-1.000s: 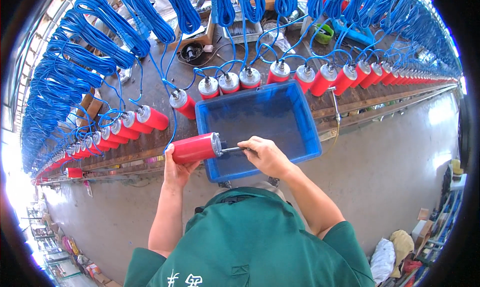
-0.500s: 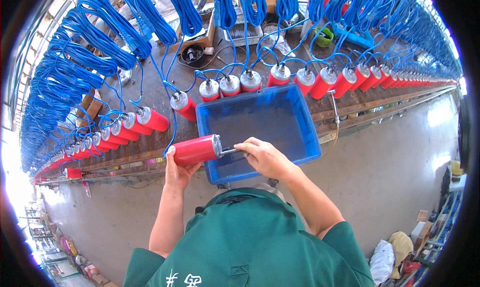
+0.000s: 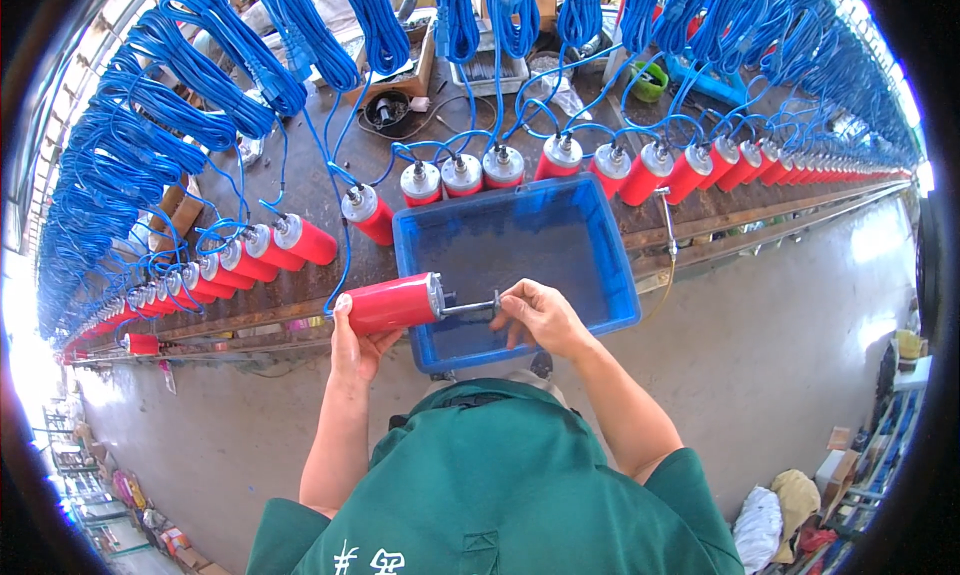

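Note:
My left hand (image 3: 358,337) is wrapped round a red cylinder (image 3: 385,303) with a silver metal end cap, held tilted almost level over the left side of a blue plastic bin (image 3: 625,293). From the cap a thin metal T-handle tool (image 3: 465,307) sticks out to the right, with a short crossbar at its outer end. My right hand (image 3: 537,318) has its fingers curled at that crossbar, thumb and forefinger against it. A short dark stub also juts from the cap beside the rod. The tool's tip at the cap is too small to make out.
Rows of similar red cylinders (image 3: 690,172) with blue cables line the bench's edge on both sides. Coiled blue cables (image 3: 385,30) hang above. An air nozzle (image 3: 669,220) hangs right of the bin. A black bowl (image 3: 390,113) and a green container (image 3: 648,81) sit farther back.
My right hand has shifted slightly right, and its fingers have loosened, so more of the rod and crossbar shows. The red cylinder stays nearly in place in my left hand.

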Available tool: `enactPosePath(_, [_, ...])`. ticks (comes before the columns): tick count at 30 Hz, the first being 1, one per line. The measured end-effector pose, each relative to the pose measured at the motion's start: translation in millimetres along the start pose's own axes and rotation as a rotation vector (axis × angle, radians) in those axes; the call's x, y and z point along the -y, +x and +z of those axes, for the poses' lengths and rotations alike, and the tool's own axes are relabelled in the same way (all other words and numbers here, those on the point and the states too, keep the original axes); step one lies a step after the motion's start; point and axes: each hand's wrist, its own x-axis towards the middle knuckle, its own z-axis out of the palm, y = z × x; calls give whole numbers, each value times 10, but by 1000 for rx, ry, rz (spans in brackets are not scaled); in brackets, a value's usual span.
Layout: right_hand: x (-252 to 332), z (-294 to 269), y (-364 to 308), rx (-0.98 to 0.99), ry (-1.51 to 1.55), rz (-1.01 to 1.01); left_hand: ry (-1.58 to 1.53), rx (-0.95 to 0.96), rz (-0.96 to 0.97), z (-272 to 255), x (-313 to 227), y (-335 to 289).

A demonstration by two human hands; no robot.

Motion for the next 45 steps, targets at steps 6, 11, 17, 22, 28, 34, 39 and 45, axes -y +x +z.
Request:
enactPosePath(6, [-277,25,127,-262,-362,-160,42,-16,21,5,5,-12])
enactPosePath(11, [-344,9,157,-244,-359,-140,59,-18,48,11,15,-2])
enactPosePath(17, [-231,-129,170,21,25,120,36,1,34,-25,28,37])
enactPosePath(22, [-92,-40,114,-63,-251,-25,35,-3,48,0,16,18])
enactPosePath(28, [-18,-89,100,12,-190,4,48,-13,58,35,9,13])
enactPosePath(34, [-96,-105,111,-101,-496,-147,42,-27,56,43,11,11])
enactPosePath(39, [-14,-3,52,-86,-516,-495,62,-6,47,36,-22,1])
enactPosePath(45, [35,136,199,-128,-31,164,81,8,40,-13,11,69])
